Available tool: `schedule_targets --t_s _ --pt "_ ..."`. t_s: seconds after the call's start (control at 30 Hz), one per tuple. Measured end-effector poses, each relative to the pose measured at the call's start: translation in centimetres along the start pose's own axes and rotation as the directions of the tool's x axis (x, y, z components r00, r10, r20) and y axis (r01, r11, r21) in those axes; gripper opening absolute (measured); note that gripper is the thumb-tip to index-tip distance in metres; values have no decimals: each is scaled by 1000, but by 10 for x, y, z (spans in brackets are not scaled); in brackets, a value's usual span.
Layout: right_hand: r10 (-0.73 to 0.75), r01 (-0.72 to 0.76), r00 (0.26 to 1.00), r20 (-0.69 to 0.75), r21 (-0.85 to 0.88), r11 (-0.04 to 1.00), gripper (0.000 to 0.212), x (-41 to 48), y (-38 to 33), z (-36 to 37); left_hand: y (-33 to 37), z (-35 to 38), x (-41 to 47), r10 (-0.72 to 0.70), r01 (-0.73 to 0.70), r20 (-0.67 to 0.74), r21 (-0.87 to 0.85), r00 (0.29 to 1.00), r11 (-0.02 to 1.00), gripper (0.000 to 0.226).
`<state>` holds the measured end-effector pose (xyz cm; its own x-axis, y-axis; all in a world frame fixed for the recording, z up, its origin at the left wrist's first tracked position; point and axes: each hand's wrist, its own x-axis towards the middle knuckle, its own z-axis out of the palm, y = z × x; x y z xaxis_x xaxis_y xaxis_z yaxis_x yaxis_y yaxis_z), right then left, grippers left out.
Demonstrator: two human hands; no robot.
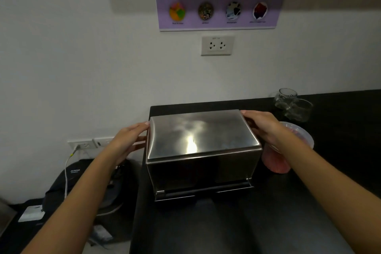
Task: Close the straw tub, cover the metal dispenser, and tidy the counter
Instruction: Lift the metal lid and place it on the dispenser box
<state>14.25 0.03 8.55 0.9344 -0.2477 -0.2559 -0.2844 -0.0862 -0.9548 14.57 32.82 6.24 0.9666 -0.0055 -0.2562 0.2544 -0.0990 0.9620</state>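
Observation:
A shiny metal dispenser [203,150] stands on the black counter [257,222] near its left back corner, its metal cover sitting on top. My left hand [128,140] presses flat against the cover's left side, and my right hand [260,127] holds its right side with fingers at the back corner. Behind my right wrist stands the clear straw tub [288,150], filled with pink straws and with a translucent lid on it.
Two glass jars [292,103] stand at the counter's back right by the wall. Left of the counter, lower down, lie a dark bag [86,181], a white charging cable [67,171] plugged into a wall socket, and small white items. A poster and a socket hang on the wall.

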Motion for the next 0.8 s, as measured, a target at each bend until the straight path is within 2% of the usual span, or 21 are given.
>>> schedule_targets --t_s 0.23,0.5,0.8 --pt "-30 32 999 33 -68 997 24 11 -2 -3 -3 -6 10 -26 27 31 -23 999 999 20" --pt "-20 22 998 59 -26 999 17 16 0 -3 -4 -2 15 -49 47 -21 -77 999 996 15" --pt "-12 12 1000 20 -2 1000 15 16 2 -1 0 0 12 -70 69 -7 -91 998 993 15"
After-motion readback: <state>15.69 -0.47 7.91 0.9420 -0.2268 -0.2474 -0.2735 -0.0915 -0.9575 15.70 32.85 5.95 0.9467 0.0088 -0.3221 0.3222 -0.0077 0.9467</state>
